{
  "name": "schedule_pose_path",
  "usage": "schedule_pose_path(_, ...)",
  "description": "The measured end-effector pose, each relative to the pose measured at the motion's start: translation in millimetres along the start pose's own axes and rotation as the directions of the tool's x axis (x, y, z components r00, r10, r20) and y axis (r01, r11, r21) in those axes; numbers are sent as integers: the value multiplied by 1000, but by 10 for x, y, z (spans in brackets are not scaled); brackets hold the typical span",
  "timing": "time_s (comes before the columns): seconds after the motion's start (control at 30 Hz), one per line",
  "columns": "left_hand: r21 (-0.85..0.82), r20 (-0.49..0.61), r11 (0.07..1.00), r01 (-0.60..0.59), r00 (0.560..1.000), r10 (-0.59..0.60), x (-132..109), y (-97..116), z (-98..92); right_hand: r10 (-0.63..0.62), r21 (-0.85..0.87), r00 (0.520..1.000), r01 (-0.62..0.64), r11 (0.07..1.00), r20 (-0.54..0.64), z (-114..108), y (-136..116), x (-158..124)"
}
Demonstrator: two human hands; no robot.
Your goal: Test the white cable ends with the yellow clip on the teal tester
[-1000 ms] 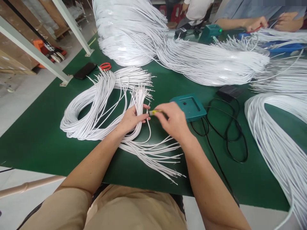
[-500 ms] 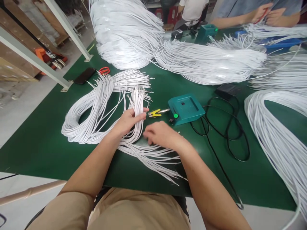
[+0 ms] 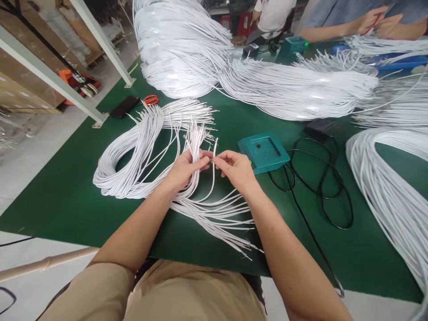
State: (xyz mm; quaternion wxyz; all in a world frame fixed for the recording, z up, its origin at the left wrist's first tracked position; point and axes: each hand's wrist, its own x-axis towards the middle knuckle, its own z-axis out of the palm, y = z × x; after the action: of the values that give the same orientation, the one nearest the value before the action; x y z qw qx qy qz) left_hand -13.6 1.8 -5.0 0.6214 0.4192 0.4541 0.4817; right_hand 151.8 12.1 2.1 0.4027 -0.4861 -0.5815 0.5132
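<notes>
Grey workshop floor [image 3: 13,178], cartons [image 3: 25,84], one orange pallet jack [image 3: 69,81] and two white posts [image 3: 50,73] occupy the far left of my head view, bordering the green table [image 3: 50,205]. On it I count one coil of white cables [image 3: 113,176], one dark flat object [image 3: 124,107], one pair of red-handled scissors [image 3: 151,100] and, behind, one tall bundle [image 3: 180,49]; individual cables are too many to number. At the centre, the left hand [image 3: 183,171] grasps one upright bunch of white cables [image 3: 196,138]. Just beside it, one single white cable [image 3: 214,176], its tip apart from the bunch, is pinched by the right hand [image 3: 236,169]. I judge the work to be partway: the bunch is gathered, one cable is in handling, and the fan of loose ends [image 3: 227,223], outside either grip, appears left over. Whether any tip is finished, I cannot tell. Rightward, I count two green devices, the near device [image 3: 265,154] and the far device [image 3: 292,47], then one long bundle [image 3: 301,89], one coiled black cord [image 3: 350,209], a co-worker's two hands [image 3: 389,26] at a red-handled tool [image 3: 375,20], and one curved bundle [image 3: 384,187].
</notes>
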Motion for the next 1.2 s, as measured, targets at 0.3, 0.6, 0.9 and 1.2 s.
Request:
schedule_pose_path(0.3,8,-37,999,-31,999,31,26,-60,25,7,61,1000,-5,998,-22,11,4,17)
schedule_pose_path(0.6,119,25,992,-34,999,31,-22,-25,38,-168,-2,985,168,986,-38,29,17,0)
schedule_pose_path(0.9,350,-20,935,-67,997,79,-68,61,83,-180,-145,976,162,976,-119,8,-55,-30)
schedule_pose_path(1.2,368,-85,929,-38,994,74,-61,53,96,105,202,994,-96,975,-36,11,0,30)
